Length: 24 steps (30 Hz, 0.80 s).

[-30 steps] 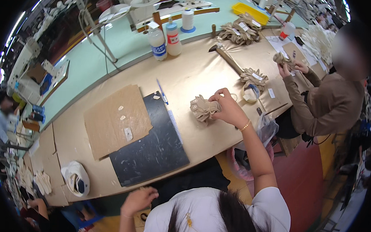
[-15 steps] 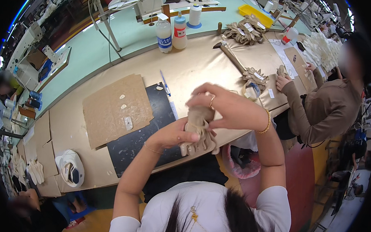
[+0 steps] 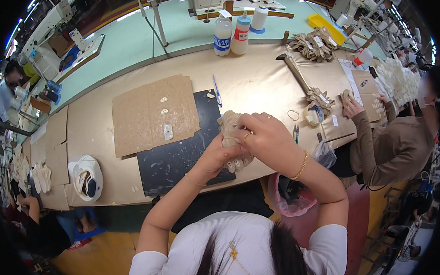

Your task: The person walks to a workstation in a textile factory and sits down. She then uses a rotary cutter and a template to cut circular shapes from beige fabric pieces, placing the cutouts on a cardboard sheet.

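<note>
Here, both hands gripped a bundle of beige glove-like pieces (image 3: 232, 140) above the black mat (image 3: 179, 160): left hand (image 3: 216, 157) cupped beneath, right hand (image 3: 265, 137) closed over its top.

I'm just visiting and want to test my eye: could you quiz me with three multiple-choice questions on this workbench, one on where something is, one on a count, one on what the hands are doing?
1. Where does the hammer lie?
A. on the far right part of the table, near a pile of beige pieces
B. on the dark mat
C. on the floor

2. How many plastic bottles stand together at the table's far edge?
A. one
B. three
C. six

3. What are the person's hands doing?
A. resting flat on the table
B. both closed on a beige bundle
C. holding the hammer

Answers:
1 A: it sits beside the beige pile.
2 B: three stand side by side.
3 B: the left hand and right hand grip the beige bundle above the dark mat.
</note>
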Motion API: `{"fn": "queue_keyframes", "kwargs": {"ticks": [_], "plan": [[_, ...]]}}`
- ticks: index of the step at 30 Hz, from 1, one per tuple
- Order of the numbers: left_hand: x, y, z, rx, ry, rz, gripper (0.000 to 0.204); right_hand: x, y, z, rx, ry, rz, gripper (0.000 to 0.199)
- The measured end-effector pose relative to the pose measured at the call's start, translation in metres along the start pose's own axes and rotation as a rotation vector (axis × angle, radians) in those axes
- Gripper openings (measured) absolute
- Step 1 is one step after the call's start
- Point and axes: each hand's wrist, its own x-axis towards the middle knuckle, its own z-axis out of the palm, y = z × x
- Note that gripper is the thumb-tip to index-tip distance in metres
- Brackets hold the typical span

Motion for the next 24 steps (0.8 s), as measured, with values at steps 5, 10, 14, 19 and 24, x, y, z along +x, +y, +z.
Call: {"fn": "queue_keyframes", "kwargs": {"ticks": [5, 10, 14, 19, 24], "plan": [[0.008, -0.012, 0.0, 0.253, 0.199, 0.176, 0.063, 0.001, -0.012, 0.009, -0.221, 0.024, -0.067, 0.011], [0.006, -0.024, -0.016, 0.444, 0.267, 0.241, 0.062, -0.007, -0.01, 0.031, -0.217, 0.04, -0.038, 0.013], [-0.008, -0.021, -0.017, 0.386, 0.252, 0.187, 0.06, -0.014, -0.006, 0.049, 0.169, 0.093, 0.074, 0.016], [-0.014, -0.024, -0.037, 0.419, 0.192, 0.112, 0.055, -0.024, -0.01, 0.039, 0.704, -0.069, 0.286, 0.015], [-0.026, -0.013, -0.034, 0.628, 0.089, -0.006, 0.047, -0.029, 0.002, 0.026, 1.086, -0.295, 0.451, 0.021]]}}
